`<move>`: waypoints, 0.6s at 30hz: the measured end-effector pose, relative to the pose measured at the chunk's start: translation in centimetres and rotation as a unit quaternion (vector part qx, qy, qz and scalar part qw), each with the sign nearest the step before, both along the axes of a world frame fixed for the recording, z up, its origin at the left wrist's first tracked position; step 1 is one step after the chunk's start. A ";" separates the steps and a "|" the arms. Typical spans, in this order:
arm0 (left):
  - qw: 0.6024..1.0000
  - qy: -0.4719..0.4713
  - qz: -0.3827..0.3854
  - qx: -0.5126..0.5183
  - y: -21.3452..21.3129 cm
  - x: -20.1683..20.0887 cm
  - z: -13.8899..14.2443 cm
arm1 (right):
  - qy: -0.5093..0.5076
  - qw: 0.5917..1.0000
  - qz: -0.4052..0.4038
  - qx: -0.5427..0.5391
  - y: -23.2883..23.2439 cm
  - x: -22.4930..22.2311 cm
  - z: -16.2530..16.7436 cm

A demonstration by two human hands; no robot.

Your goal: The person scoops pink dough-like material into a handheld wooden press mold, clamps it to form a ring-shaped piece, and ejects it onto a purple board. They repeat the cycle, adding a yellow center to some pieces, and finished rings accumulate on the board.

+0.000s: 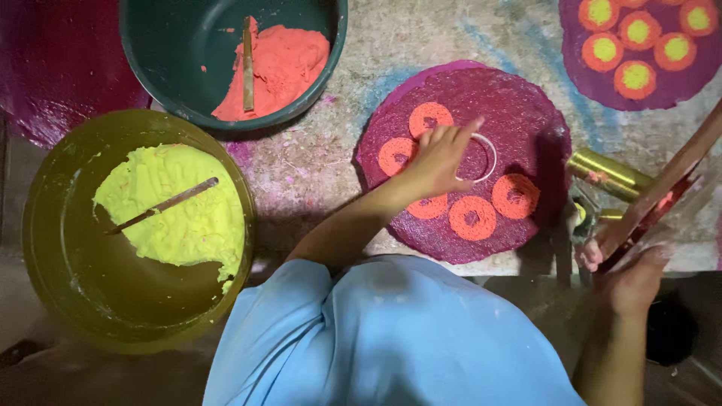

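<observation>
The left hand (440, 159) lies on the purple disc (526, 120), fingers spread and pressing a thin white ring (492, 154); the ring sits just under the fingertips, at the disc's middle. The fingers are not closed around it but rest on its rim. Around the ring run orange rings (472, 217) of paste, five showing, set in an arc on the disc.

The right hand (630, 282), at the lower right, is curled around a long brown stick (669, 184) that slants up to the right edge; a clear plastic bag (696, 207) hangs by it. Just beside lies a brass tube (608, 174), touching the disc's right edge.

The disc rests on a speckled grey slab (316, 162) stained pink and blue. A second purple disc (583, 79) with orange-and-yellow circles lies at the upper right. To the left stand a green tub (150, 60) of orange paste and an olive tub (53, 248) of yellow paste, each with a stick in it. A blue shirt (383, 338) fills the foreground.
</observation>
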State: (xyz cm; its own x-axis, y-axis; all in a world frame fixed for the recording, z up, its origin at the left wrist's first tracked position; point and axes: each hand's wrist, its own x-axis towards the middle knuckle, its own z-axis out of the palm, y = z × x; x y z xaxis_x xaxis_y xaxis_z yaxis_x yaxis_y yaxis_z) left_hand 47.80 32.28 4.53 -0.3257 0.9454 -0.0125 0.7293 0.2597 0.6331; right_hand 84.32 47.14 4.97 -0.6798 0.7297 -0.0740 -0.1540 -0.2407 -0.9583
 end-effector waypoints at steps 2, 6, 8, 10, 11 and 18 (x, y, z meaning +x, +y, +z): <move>0.998 0.036 -0.016 0.046 -0.7 1.5 1.3 | -0.010 1.000 -0.014 -0.002 -1.3 -0.5 1.3; 0.963 0.111 -0.060 0.236 -3.9 3.5 8.8 | -0.219 0.911 0.002 0.350 -5.2 -3.1 7.2; 0.952 0.151 -0.123 0.235 -6.9 4.1 14.4 | -0.219 0.840 0.059 0.492 -8.2 -5.2 10.9; 0.974 0.001 -0.227 -0.009 -10.4 3.9 19.5 | -0.123 0.769 0.127 0.614 -10.7 -8.1 14.9; 0.963 -0.135 -0.234 -0.015 -13.7 3.2 21.4 | -0.102 0.727 0.168 0.658 -11.5 -9.5 17.2; 0.960 -0.022 -0.273 -0.054 -21.3 3.2 27.1 | 0.168 0.461 0.387 0.781 -13.4 -21.2 27.6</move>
